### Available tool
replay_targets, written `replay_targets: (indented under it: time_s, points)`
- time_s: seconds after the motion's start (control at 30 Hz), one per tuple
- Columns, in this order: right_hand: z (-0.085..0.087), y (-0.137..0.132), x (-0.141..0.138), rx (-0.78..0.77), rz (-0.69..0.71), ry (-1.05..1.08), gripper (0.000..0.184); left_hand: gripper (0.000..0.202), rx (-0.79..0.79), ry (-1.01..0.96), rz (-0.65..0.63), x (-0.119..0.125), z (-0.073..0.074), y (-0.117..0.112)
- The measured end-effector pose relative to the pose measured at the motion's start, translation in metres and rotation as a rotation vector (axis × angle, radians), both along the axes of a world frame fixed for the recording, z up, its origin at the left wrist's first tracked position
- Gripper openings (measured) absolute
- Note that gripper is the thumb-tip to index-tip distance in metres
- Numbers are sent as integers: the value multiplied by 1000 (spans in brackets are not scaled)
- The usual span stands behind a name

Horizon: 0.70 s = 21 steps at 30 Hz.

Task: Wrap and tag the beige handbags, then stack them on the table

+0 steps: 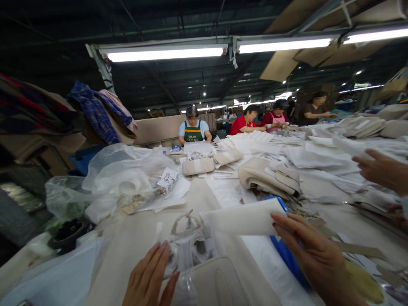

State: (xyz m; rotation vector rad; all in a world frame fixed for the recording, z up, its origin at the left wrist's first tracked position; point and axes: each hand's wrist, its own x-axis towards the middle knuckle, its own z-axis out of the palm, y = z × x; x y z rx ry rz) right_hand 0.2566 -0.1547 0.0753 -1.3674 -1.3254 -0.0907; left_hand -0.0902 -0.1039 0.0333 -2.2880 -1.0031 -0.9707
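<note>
My left hand (pixel 149 278) lies with its fingers stretched out on a clear plastic packet of small parts (pixel 188 248), which rests on a beige bag piece (pixel 216 284) at the table's near edge. My right hand (pixel 314 255) holds the end of a white paper sheet (pixel 244 219) between thumb and fingers, just above the table (pixel 140 233). A blue flat object (pixel 287 255) lies partly under the sheet and my right hand.
Clear plastic bags (pixel 121 178) pile up on the left. Beige bag pieces (pixel 269 176) and white papers (pixel 318 157) cover the middle. Another person's hand (pixel 382 170) reaches in at right. Several people (pixel 193 127) work at the far end. Clothes (pixel 95 110) hang at left.
</note>
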Motion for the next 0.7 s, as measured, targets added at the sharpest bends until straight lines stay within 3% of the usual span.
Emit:
replay_targets:
  time_s: [0.13, 0.23, 0.3, 0.37, 0.43, 0.5, 0.53, 0.6, 0.7]
  points:
    - [13, -22, -13, -8, 50, 126, 24, 71, 67, 92, -108, 77, 40, -6]
    - [24, -38, -25, -16, 133, 61, 22, 64, 19, 40, -167, 124, 50, -2]
    - [28, -47, -28, -32, 238, 72, 29, 56, -90, -101, -271, 142, 55, 2]
    - [29, -49, -27, -44, 346, 185, 46, 45, -407, -390, -359, 148, 63, 4]
    - [25, -42, -26, -91, 398, 343, 59, 41, -914, -760, -424, 149, 74, 3]
    - [17, -30, -29, -219, 455, 474, 61, 47, -1370, -1011, -476, 148, 81, -2]
    - [12, -24, -32, -307, 522, 539, 59, 50, -1522, -1045, -490, 149, 83, -5]
    - [1, -13, -41, -460, 693, 672, 51, 52, -1645, -950, -469, 151, 78, -11]
    - [-19, -10, -45, -541, 807, 877, 38, 53, -1562, -561, -392, 148, 63, -10]
